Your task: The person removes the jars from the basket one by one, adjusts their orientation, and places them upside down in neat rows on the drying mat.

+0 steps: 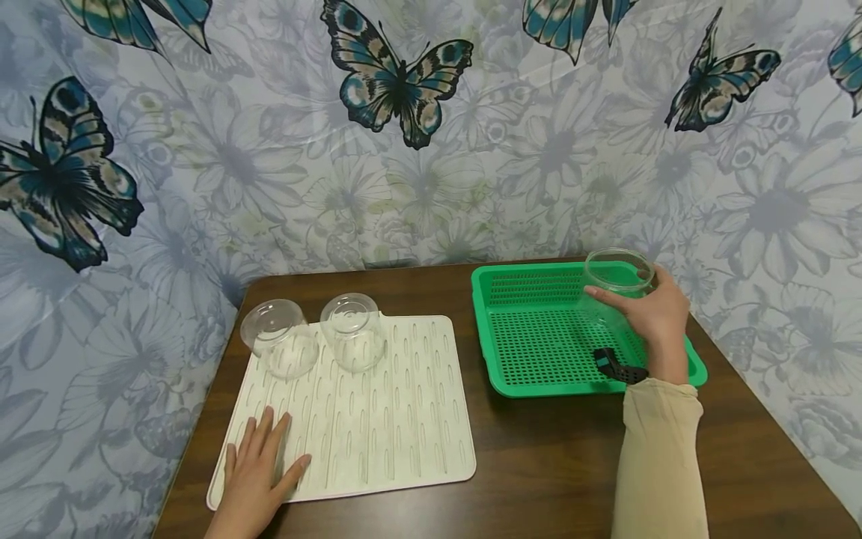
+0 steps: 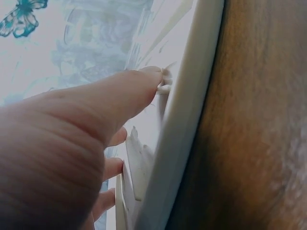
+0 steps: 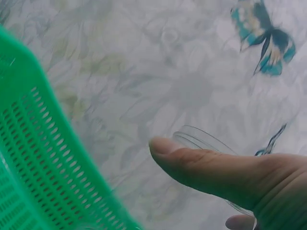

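Observation:
My right hand (image 1: pixel 649 314) grips a clear glass cup (image 1: pixel 618 271), thumb on the near side, over the right part of a green plastic basket (image 1: pixel 498 383). In the right wrist view the cup's rim (image 3: pixel 204 136) shows behind the thumb (image 3: pixel 192 160); most of the cup is hidden there. My left hand (image 1: pixel 256 468) rests with spread fingers on the front left of a cream ribbed drying mat (image 1: pixel 404 419). Two more clear glass cups stand upside down at the mat's back left, a left one (image 1: pixel 279 340) and a right one (image 1: pixel 353 333).
Everything stands on a dark brown wooden table (image 1: pixel 539 464), with a strip of wood between mat and basket. A black wristband (image 1: pixel 616 367) is on my right wrist. Behind the table hangs a floral backdrop (image 1: pixel 431 202) with butterflies.

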Motion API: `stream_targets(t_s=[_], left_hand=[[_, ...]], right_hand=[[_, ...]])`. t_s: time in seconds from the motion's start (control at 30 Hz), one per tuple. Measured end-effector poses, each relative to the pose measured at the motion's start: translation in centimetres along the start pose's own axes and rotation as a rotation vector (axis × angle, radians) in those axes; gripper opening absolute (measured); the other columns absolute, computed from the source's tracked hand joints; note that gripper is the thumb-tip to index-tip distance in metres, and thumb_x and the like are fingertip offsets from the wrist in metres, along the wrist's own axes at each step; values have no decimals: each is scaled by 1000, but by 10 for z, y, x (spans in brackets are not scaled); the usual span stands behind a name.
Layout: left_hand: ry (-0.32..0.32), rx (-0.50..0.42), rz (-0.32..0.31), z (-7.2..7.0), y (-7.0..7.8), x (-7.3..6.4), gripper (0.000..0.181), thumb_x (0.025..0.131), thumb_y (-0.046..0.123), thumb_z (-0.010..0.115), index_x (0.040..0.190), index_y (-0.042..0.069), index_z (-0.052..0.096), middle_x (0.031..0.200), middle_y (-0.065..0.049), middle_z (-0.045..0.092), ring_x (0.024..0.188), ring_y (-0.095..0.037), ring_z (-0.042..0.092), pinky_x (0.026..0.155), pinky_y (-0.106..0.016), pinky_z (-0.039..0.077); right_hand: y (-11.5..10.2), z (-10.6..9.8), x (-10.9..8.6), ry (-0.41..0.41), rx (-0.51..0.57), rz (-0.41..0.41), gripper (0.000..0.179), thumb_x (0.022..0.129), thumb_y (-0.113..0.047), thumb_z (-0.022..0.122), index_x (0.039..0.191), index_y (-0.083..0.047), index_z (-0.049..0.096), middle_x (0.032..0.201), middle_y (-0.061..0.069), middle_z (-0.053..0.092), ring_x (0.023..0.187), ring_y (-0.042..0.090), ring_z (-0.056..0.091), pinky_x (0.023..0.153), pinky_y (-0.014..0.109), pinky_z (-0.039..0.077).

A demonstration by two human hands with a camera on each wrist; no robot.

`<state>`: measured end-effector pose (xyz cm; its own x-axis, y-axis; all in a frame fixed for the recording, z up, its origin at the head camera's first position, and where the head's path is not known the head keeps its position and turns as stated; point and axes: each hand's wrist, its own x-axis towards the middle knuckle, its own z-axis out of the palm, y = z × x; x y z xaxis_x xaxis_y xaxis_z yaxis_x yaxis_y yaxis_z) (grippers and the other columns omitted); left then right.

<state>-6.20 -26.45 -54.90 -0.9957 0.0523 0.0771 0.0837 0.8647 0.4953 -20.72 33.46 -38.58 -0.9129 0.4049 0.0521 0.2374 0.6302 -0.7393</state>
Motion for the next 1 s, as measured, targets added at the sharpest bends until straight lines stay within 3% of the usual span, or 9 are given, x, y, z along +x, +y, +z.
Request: stream_targets(t_s=[0.33,0.47,0.57,0.63,0.8,1.0], left_hand=[[-33,-38,7,-5,4,1,81,104,41,77,162,-5,43,169,-43,20,152,-73,12,110,-93,-4],[96,-49,126,-11,12,5,83,98,31,86,162,-2,44,168,-39,27,145,-70,31,104,-94,21],[201,-56,224,-24,23,11,87,93,23,91,164,2,46,167,-32,36,140,-62,45,96,-84,41],[222,-66,256,-35,32,17,90,92,24,92,166,8,45,168,-26,39,141,-56,49,96,-77,47],[235,-133,303,-62,55,34,94,90,23,94,168,17,44,171,-11,41,148,-44,49,104,-70,47],[287,-196,435,-88,80,61,104,80,15,99,169,16,44,175,-7,36,154,-38,43,108,-68,44]], right_hand=[[-42,-4,-31,158,47,-157,112,84,-39,97,172,-9,34,166,28,45,145,52,48,110,70,46],[-55,0,-44,235,55,-243,110,78,-29,103,168,-7,43,160,27,53,138,52,54,106,69,49],[-64,6,-52,277,68,-310,110,73,-26,106,166,-10,49,157,24,58,137,49,56,105,68,49],[-70,9,-56,307,75,-375,110,70,-24,107,164,-10,53,154,21,61,137,46,58,105,68,50],[-83,20,-67,381,70,-558,106,66,-25,109,159,-9,59,151,19,64,139,42,59,107,67,49],[-105,32,-80,408,54,-737,105,66,-25,109,157,-9,59,146,24,61,134,43,58,100,67,50]])
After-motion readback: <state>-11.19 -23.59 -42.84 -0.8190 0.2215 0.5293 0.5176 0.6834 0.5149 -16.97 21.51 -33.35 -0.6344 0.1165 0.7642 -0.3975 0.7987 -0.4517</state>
